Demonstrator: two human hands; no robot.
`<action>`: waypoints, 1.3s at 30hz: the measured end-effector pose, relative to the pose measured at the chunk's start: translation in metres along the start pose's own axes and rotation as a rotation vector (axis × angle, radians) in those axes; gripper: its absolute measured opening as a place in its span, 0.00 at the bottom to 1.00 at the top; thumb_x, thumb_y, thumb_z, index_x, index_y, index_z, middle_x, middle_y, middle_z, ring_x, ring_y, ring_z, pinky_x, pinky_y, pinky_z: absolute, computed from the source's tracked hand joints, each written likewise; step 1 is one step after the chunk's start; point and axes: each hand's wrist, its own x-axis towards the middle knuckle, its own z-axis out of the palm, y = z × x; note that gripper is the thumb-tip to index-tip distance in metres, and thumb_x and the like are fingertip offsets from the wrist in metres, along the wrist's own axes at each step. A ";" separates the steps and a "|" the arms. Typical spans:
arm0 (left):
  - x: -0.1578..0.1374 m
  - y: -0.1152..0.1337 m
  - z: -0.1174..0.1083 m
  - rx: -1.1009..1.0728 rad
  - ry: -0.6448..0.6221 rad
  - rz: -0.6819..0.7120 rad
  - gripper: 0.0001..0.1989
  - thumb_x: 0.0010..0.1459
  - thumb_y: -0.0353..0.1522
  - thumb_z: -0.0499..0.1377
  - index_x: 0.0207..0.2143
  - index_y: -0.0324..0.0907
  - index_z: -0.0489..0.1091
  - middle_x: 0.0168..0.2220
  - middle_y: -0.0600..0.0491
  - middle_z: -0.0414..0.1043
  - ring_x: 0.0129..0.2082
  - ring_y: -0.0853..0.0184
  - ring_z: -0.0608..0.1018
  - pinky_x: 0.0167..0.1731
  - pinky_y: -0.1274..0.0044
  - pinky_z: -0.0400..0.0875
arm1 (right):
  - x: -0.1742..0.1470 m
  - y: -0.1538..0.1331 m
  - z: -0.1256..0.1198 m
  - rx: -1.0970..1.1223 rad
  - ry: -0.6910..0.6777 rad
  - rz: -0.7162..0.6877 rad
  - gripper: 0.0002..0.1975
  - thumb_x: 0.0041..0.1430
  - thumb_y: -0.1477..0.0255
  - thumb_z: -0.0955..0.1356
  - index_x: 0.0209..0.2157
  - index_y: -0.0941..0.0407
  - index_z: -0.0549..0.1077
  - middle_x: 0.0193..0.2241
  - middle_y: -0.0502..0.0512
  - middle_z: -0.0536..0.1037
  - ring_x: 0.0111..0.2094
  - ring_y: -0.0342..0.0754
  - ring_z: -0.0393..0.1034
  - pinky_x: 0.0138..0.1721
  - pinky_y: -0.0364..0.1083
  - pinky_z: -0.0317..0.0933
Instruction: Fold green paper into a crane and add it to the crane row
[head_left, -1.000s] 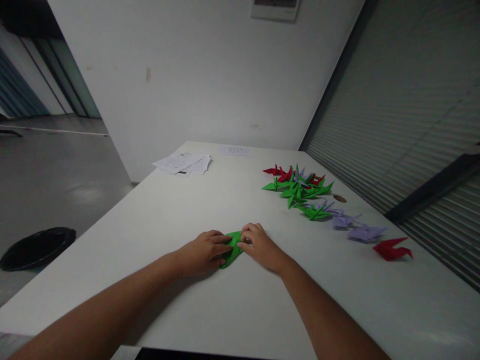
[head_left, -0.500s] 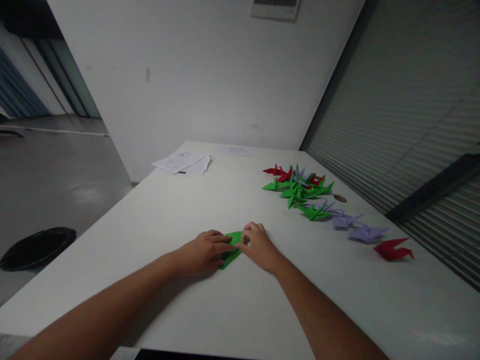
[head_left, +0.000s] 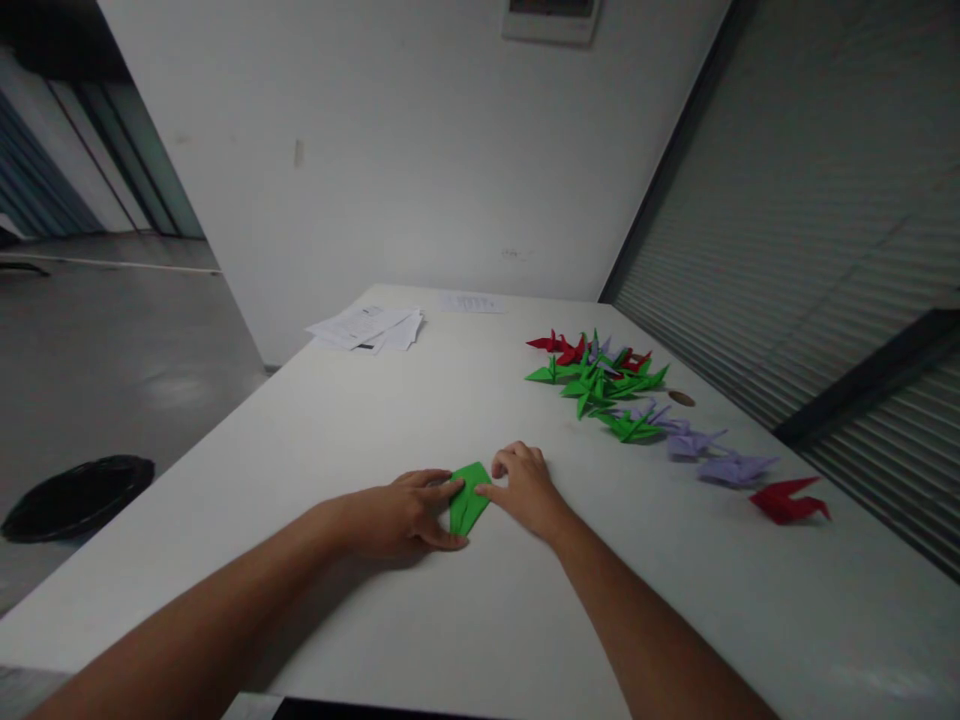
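Note:
A folded sheet of green origami paper (head_left: 470, 497) lies on the white table, kite-shaped, with crease lines and its narrow end toward me. My left hand (head_left: 412, 512) is open beside it, fingers spread, the fingertips touching its left edge and the thumb at its lower tip. At the right edge is my right hand (head_left: 523, 487), its thumb tip resting on the paper and its bent fingers apart from the thumb. Nothing shows between them.
Green, red and lilac folded cranes (head_left: 600, 385) are heaped at the back right, with a red crane (head_left: 789, 500) nearest me. Printed papers (head_left: 367, 325) lie at the back left. A black-lined bin (head_left: 79, 495) stands on the floor left of the table (head_left: 300, 440).
My left fingers have drawn back and spread, with the thumb now at the lower tip. My right fingers have lifted off the paper and opened from the thumb, so more green shows.

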 end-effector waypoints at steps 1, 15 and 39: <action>0.000 0.001 0.000 -0.014 -0.001 -0.005 0.22 0.64 0.26 0.61 0.57 0.54 0.76 0.70 0.42 0.58 0.68 0.43 0.64 0.66 0.53 0.60 | 0.000 0.000 0.000 -0.006 0.000 0.003 0.15 0.50 0.66 0.81 0.30 0.55 0.74 0.39 0.56 0.74 0.45 0.56 0.65 0.48 0.51 0.57; -0.001 0.003 -0.001 -0.061 -0.095 -0.100 0.23 0.65 0.29 0.61 0.60 0.58 0.73 0.73 0.42 0.53 0.72 0.40 0.55 0.64 0.47 0.57 | 0.001 0.000 0.001 -0.059 0.023 -0.024 0.12 0.54 0.67 0.78 0.31 0.55 0.74 0.38 0.56 0.75 0.43 0.55 0.66 0.46 0.50 0.57; 0.006 0.005 -0.001 -0.155 0.166 -0.072 0.17 0.65 0.34 0.62 0.55 0.54 0.78 0.71 0.44 0.57 0.67 0.48 0.64 0.65 0.56 0.62 | -0.003 -0.002 0.005 0.888 -0.087 0.004 0.27 0.49 0.76 0.71 0.52 0.53 0.65 0.35 0.47 0.72 0.32 0.44 0.71 0.34 0.44 0.67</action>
